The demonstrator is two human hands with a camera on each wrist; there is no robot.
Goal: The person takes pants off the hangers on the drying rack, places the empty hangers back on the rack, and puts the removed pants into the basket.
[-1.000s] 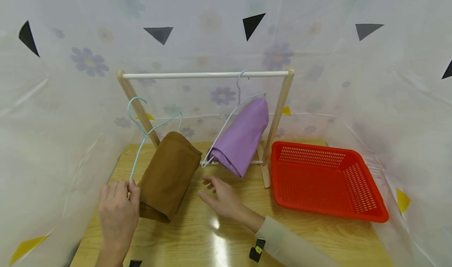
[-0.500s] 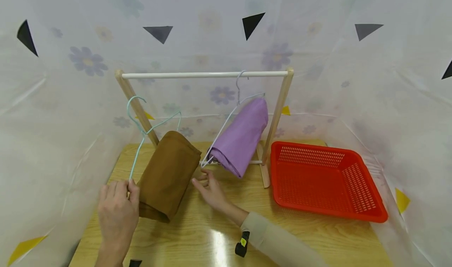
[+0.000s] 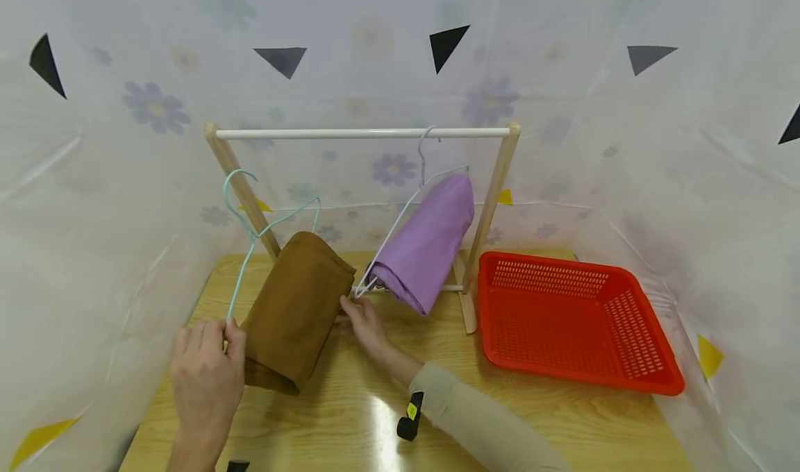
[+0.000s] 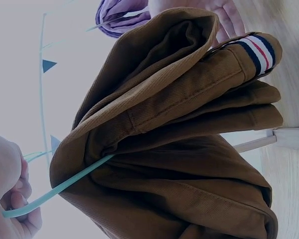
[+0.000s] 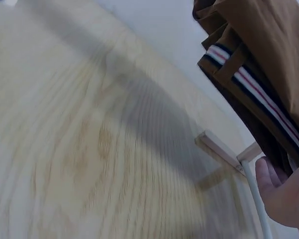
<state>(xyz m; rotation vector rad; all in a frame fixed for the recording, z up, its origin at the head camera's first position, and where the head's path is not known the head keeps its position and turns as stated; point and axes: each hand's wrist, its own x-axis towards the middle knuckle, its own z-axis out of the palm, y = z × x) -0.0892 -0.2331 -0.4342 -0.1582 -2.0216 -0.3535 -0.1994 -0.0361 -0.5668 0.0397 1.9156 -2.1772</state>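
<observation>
My left hand (image 3: 209,371) grips the lower left corner of a mint-green hanger (image 3: 238,277). Folded brown trousers (image 3: 300,309) hang over its lower bar, which enters the fold in the left wrist view. In both wrist views, the trousers show a band striped navy, white and red (image 4: 260,54). My right hand (image 3: 370,330) is at their right edge, thumb toward me. Its fingers (image 4: 228,17) look extended and are partly hidden behind the cloth. The hanger's hook (image 3: 234,187) is free, lower than the rack's white rail (image 3: 350,134).
A folded purple garment (image 3: 428,246) hangs on a pale hanger (image 3: 392,229) from the rail's right part. The wooden rack (image 3: 496,194) stands on the wood-grain table (image 3: 331,427). To the right lies a red perforated basket (image 3: 581,382). Floral sheeting (image 3: 350,62) surrounds the table.
My right hand has moved left and slightly up, from beside the brown trousers to their right edge. The left hand and the hanger have stayed nearly still.
</observation>
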